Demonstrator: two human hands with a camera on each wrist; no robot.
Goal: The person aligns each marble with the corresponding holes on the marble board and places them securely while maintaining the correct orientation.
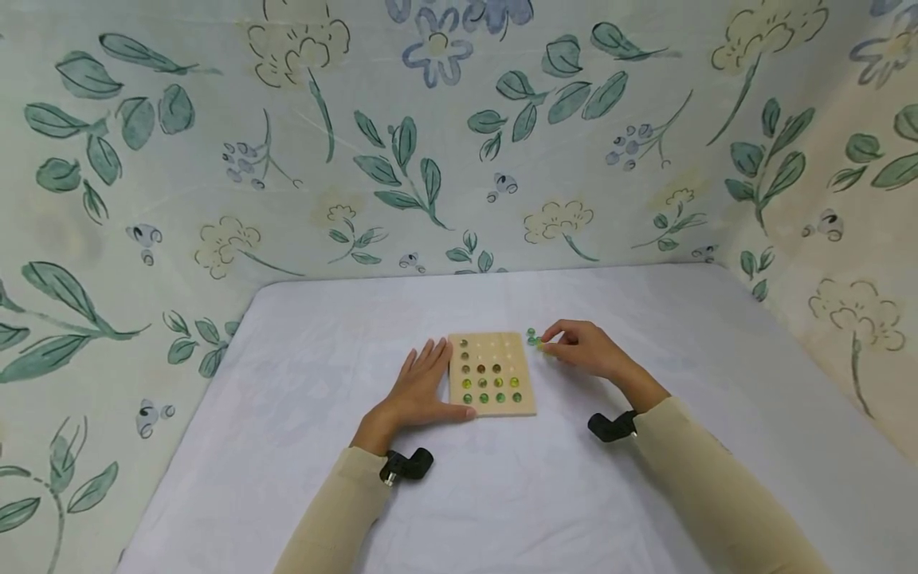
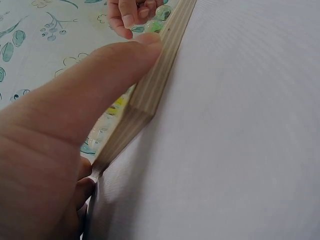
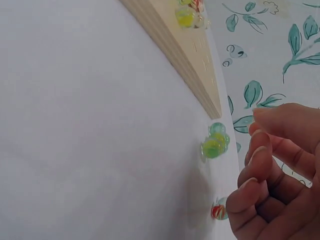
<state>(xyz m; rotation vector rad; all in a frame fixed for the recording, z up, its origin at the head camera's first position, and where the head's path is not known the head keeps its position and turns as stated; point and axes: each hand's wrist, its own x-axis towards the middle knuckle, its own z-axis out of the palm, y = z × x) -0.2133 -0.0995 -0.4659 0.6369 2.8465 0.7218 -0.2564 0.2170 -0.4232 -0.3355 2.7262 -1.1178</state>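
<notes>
A square pale wooden board [image 1: 505, 355] lies flat, with glass marbles [image 1: 484, 383] in its hollows: green nearest me, yellow-green behind, then dark red ones, and more up the left column. My left hand [image 1: 419, 391] rests against it, fingers spread straight along the left edge, thumb across the near edge. Off the far right corner, loose green and yellow-green marbles [image 3: 215, 142] sit close together on the cloth. My right hand [image 1: 584, 348] hovers beside them, thumb and forefinger near each other; no marble shows between them. A red-streaked marble [image 3: 218, 210] shows beside its lower fingers in the right wrist view.
A white cloth [image 1: 323, 359] covers the table under the board. Behind and to the right hang curtains [image 1: 459, 183] printed with leaves and flowers. Each wrist wears a small black camera, such as the right one [image 1: 610, 428].
</notes>
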